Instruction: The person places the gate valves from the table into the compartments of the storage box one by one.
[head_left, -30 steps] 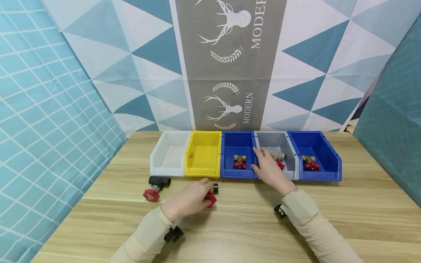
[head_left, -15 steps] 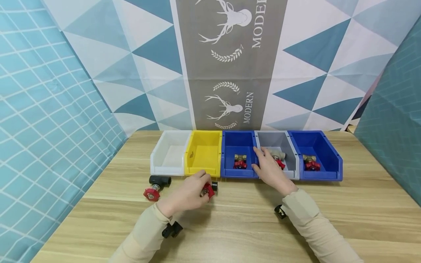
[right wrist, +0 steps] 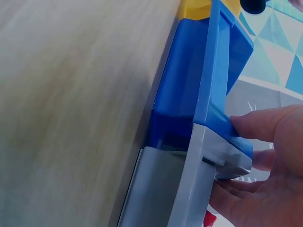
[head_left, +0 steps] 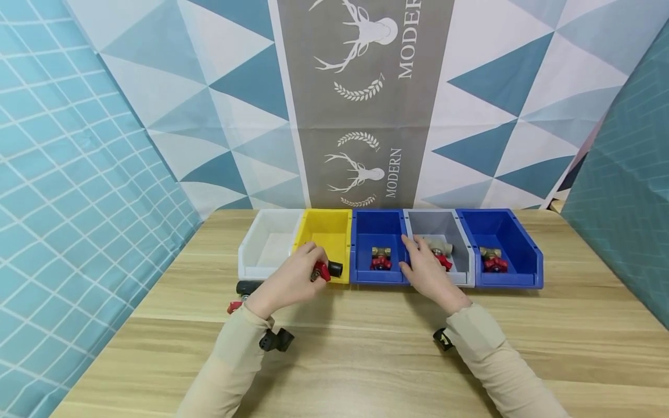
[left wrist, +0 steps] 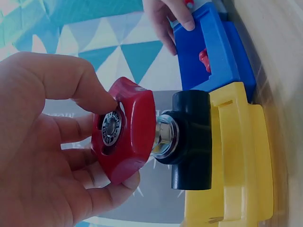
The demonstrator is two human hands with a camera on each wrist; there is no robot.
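Note:
My left hand (head_left: 292, 276) holds a black valve (left wrist: 191, 142) by its red handwheel (left wrist: 137, 127), thumb on one side and fingers round the other. The valve is raised at the front of the yellow bin (head_left: 326, 223), its black tee-shaped body towards the bin. My right hand (head_left: 430, 270) grips the adjoining walls of the middle blue bin (head_left: 378, 223) and the grey bin (head_left: 460, 273). In the right wrist view its thumb lies on the blue side and fingers reach over the grey side. A second black valve (head_left: 248, 288) lies on the table, partly hidden by my left wrist.
A white bin (head_left: 266, 271) stands at the row's left end, another blue bin (head_left: 509, 280) at its right. Brass valves with red handwheels lie in the middle blue bin (head_left: 381, 258) and right blue bin (head_left: 493, 259). The grey bin holds a pale valve (head_left: 440, 247).
My left hand has lifted the black valve off the table and carried it forward to the yellow bin's front. The right hand has stayed on the bin walls.

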